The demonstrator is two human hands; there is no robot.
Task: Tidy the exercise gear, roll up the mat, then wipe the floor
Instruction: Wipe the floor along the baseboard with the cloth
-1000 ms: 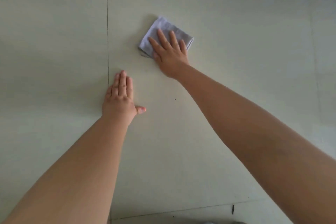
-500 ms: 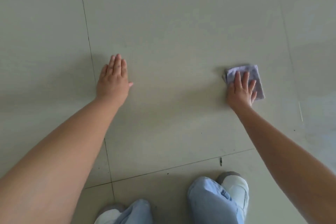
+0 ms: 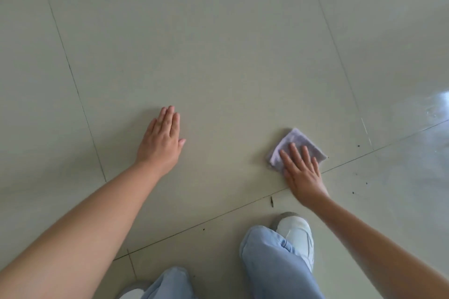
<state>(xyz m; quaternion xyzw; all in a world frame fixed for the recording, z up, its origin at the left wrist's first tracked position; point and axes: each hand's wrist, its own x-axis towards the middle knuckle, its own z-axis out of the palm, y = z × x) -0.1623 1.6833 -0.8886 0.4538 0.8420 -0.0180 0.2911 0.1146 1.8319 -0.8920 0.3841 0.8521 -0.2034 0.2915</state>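
Head view
Floor: pale glossy tiles (image 3: pixel 218 56) with dark grout lines; a dark strip runs along the far edge at the top left corner.
Cloth: a folded lilac cloth (image 3: pixel 295 139) lies flat on the floor, just on the far side of a grout line, toward the right.
Right hand: the right hand (image 3: pixel 302 173) lies palm down with straight, slightly spread fingers pressing on the near part of the cloth; the far corner of the cloth shows beyond the fingertips.
Left hand: the left hand (image 3: pixel 161 142) rests flat on the bare tile, fingers together, thumb out, well apart from the cloth and holding nothing.
Person: blue jeans (image 3: pixel 274 264) and a white shoe (image 3: pixel 297 232) at the near edge, the shoe near the right wrist.
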